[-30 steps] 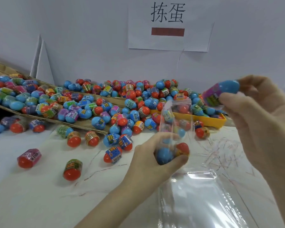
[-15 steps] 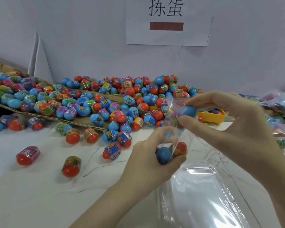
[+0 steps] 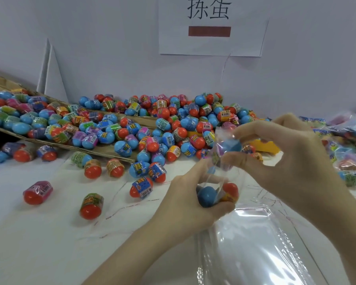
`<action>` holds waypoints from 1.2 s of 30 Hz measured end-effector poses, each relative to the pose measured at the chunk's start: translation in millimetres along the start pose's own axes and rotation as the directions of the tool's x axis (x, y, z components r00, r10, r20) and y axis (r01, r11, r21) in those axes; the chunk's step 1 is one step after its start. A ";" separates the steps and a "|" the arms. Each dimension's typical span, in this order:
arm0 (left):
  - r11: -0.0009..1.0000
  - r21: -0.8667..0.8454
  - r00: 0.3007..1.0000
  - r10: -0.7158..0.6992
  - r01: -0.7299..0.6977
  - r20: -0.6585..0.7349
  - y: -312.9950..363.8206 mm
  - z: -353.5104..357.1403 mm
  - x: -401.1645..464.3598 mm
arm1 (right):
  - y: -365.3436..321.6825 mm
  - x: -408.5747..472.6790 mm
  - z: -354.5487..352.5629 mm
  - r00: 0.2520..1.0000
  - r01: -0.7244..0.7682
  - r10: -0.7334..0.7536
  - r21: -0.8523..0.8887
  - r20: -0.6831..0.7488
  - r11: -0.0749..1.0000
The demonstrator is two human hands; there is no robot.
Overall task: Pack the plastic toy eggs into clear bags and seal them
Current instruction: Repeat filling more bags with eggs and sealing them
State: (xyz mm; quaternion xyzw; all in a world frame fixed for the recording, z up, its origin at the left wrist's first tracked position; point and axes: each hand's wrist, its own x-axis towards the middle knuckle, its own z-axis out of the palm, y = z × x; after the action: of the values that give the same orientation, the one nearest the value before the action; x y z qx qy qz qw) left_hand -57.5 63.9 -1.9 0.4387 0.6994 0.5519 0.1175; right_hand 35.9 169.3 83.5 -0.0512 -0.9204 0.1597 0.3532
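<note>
**Third egg sitting at the bag mouth, straight above the two already inside**

The blue-and-purple egg (image 3: pixel 227 148) is hanging at the open top of the clear bag (image 3: pixel 220 175), pinched between the thumb and fingertips of the right hand (image 3: pixel 292 161). Its blue dome is pointing right and slightly up, its purple-wrapped end left and down toward the bag, so its long axis is lying tilted rather than plumb with the opening. Directly below it, in the bottom of the bag, a blue egg (image 3: pixel 207 196) and a red egg (image 3: pixel 230 192) are resting side by side, touching.

The left hand (image 3: pixel 185 200) is curling round the lower part of the bag, gripping film and both eggs together from the near-left side, which is keeping the bag upright. The right hand is coming in from the right and from above; it is the hand nearer the mouth. Judging from this, the coming move is turning on tipping the egg's lower end downward so it slides between the film walls onto the pair beneath.

Near right, a stack of empty clear bags (image 3: pixel 255 249) is lying flat on the white table (image 3: pixel 39 243). Far behind, a heap of loose eggs (image 3: pixel 152 124) is spilling off a cardboard sheet (image 3: pixel 111 150), with a yellow tray (image 3: pixel 265 145) just beyond the right hand's fingers and filled bags (image 3: pixel 349 128) at the far right.
</note>
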 end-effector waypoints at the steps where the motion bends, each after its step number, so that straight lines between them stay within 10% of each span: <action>1: 0.999 -0.041 1.000 -0.007 0.008 0.026 0.0 0.1 0.4 | 0.1 -0.3 -1.3 0.997 -0.011 0.006 0.064 0.079 0.998; 4: 0.987 -0.163 0.998 0.022 -0.011 0.065 2.4 -0.5 0.0 | 6.4 -1.9 -2.6 0.975 -0.053 0.011 0.183 0.224 0.982; 16: 0.910 -0.400 0.993 -0.082 0.108 0.081 1.6 -2.5 3.9 | 14.4 -2.1 10.9 0.999 0.024 -0.036 0.311 0.034 0.950; 20: 0.814 -0.551 0.975 -0.224 0.181 -0.011 -3.5 -7.2 10.9 | 35.5 11.5 13.0 0.875 -0.002 0.294 0.604 -0.385 0.797; 22: 0.737 -0.632 0.941 -0.336 0.239 -0.036 -9.5 -10.0 15.3 | 51.0 21.4 19.4 0.812 -0.154 0.463 0.635 -0.356 0.757; 25: 0.626 -0.706 0.877 -0.481 0.331 -0.016 -12.1 -12.6 18.8 | 73.7 32.7 43.6 0.864 -0.488 0.501 0.319 0.046 0.812; 28: 0.602 -0.711 0.829 -0.557 0.364 -0.047 -12.3 -14.5 21.4 | 89.8 35.9 72.8 0.839 -0.416 0.456 -0.191 0.297 0.889; 36: 0.545 -0.741 0.845 -0.532 0.394 0.058 -6.2 -15.8 18.3 | 97.4 29.6 93.6 0.927 -0.245 0.333 -0.391 0.175 0.887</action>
State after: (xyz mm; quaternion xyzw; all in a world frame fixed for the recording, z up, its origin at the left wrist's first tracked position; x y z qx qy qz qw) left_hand -81.6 67.0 4.2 0.1040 0.5187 0.7675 0.3622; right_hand -50.3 243.2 4.6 -0.2331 -0.9513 0.0435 0.1970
